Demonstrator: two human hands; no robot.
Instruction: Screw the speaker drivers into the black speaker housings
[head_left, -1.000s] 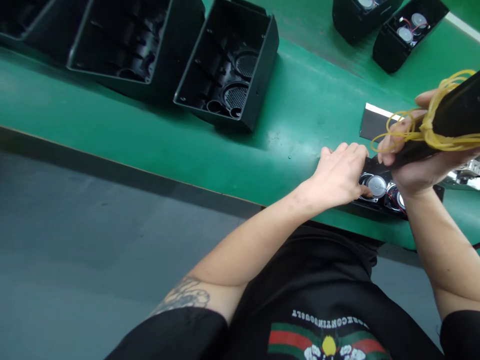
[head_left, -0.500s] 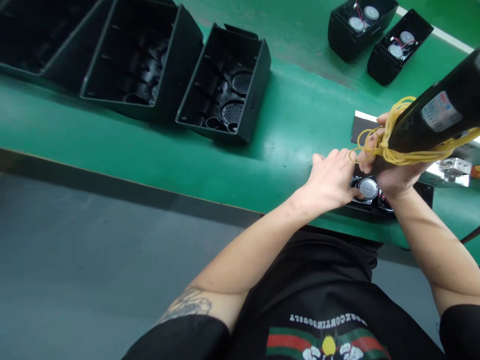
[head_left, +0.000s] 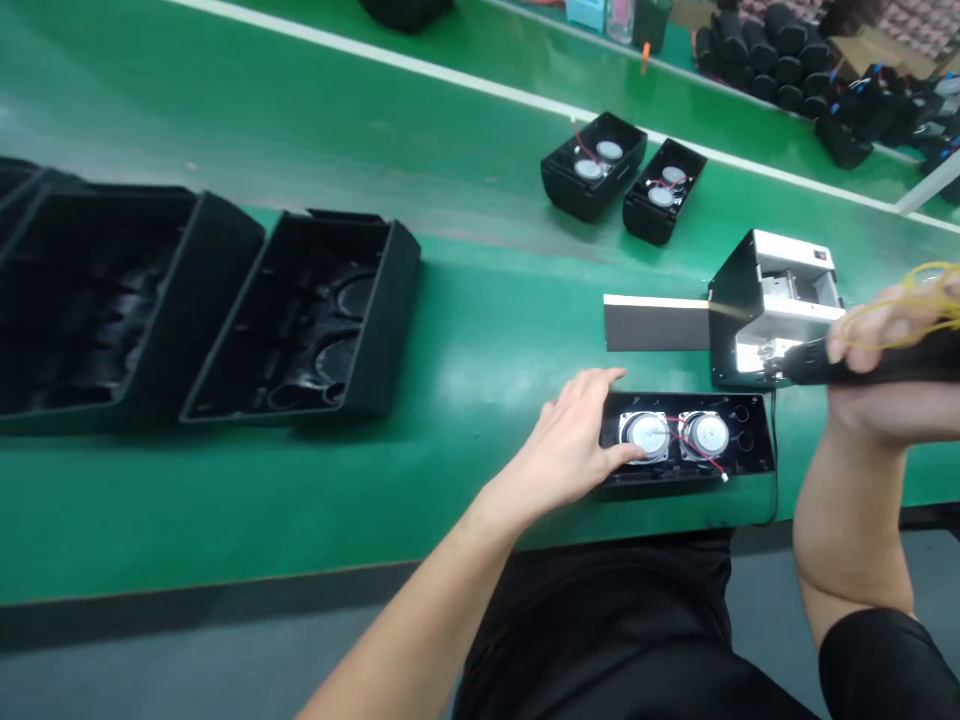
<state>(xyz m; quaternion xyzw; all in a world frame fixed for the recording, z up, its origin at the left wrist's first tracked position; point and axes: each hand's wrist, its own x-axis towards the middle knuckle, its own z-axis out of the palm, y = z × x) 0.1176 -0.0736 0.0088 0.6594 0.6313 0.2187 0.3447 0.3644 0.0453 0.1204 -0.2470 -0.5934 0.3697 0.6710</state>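
Observation:
My left hand grips the left end of a long black speaker housing, thumb reaching over a round speaker driver. A second driver sits beside it, with a red wire and white plug lying across. On the right, my right hand is wrapped round a black electric screwdriver with yellow bands tied about it. The tool lies nearly level, its tip at the lit front of a black and white screw feeder; whether a screw is on the tip cannot be made out.
Large open black boxes stand at the left of the green bench. Two smaller housings with drivers sit further back. A dark flat strip adjoins the feeder. Many black parts are piled at the far right.
My right hand has moved the screwdriver from above the speaker housing rightward to the feeder. My left hand stays at the housing's left end. The view has shifted, showing more of the far bench.

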